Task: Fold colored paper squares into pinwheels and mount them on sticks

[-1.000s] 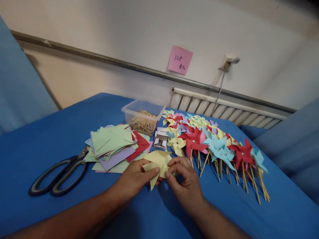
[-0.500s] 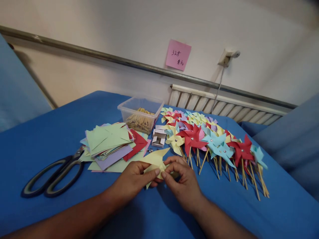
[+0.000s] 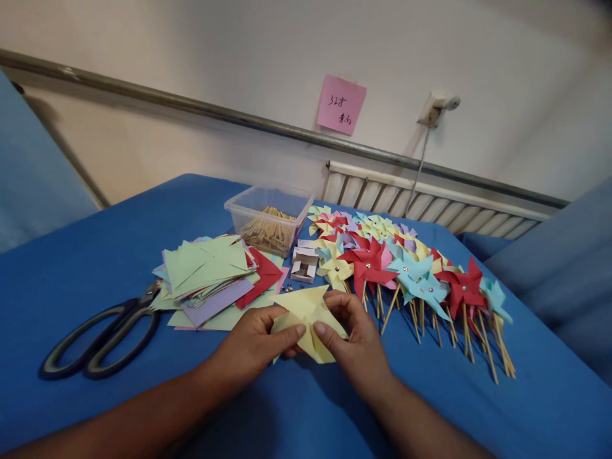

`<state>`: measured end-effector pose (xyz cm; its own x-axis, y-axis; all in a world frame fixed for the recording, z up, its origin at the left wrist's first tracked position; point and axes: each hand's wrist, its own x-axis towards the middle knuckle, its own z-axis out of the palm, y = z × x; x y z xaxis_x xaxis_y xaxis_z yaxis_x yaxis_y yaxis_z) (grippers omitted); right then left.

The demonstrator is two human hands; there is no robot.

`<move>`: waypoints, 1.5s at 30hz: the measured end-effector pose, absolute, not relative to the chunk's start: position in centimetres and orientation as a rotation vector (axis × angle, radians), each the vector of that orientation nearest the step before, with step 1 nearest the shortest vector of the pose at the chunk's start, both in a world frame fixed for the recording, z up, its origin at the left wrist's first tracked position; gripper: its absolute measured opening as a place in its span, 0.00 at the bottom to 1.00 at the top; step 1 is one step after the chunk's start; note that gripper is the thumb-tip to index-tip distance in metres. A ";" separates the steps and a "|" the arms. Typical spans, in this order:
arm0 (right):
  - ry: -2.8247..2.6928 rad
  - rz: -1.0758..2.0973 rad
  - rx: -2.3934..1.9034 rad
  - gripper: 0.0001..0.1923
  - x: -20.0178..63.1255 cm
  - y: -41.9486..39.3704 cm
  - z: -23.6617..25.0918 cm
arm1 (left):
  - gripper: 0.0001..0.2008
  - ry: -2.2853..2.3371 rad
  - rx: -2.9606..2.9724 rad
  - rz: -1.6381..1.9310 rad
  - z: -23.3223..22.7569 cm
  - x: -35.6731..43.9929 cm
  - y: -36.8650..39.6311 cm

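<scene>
Both hands hold one pale yellow cut paper square (image 3: 308, 313) just above the blue tabletop (image 3: 95, 255). My left hand (image 3: 253, 347) pinches its left side between thumb and fingers. My right hand (image 3: 356, 344) grips its right side, with the thumb pressed near the paper's middle. The paper's pointed flaps stick up and out between the two hands. A stack of coloured cut paper squares (image 3: 210, 274) lies just behind my left hand. Finished paper pinwheels on wooden sticks (image 3: 411, 277) lie in a row behind and to the right of my right hand.
Large black-handled scissors (image 3: 100, 341) lie at the left. A clear plastic tub of wooden sticks (image 3: 270, 220) stands behind the paper stack, with a small open white box (image 3: 305, 264) and a few metal pins (image 3: 287, 288) beside it. A pink note (image 3: 341, 105) hangs on the wall.
The yellow paper has been turned and spread wider between the hands, with a flap now showing below my right thumb. My hands stayed at the same spot; the view shifted slightly.
</scene>
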<state>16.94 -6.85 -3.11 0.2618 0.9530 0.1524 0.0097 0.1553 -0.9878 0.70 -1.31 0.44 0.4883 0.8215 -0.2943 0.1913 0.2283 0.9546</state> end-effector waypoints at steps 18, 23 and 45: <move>-0.663 1.338 -1.028 0.22 16.1 -6.3 -3.0 | 0.10 1.009 1.179 0.554 0.6 0.8 -1.6; -0.494 1.223 -0.989 0.23 16.1 -5.8 -3.0 | 0.15 0.788 0.810 0.567 0.8 1.6 -2.2; -1.464 0.833 -1.125 0.14 16.8 -8.2 -2.7 | 0.08 0.799 0.619 0.716 1.4 0.2 -1.5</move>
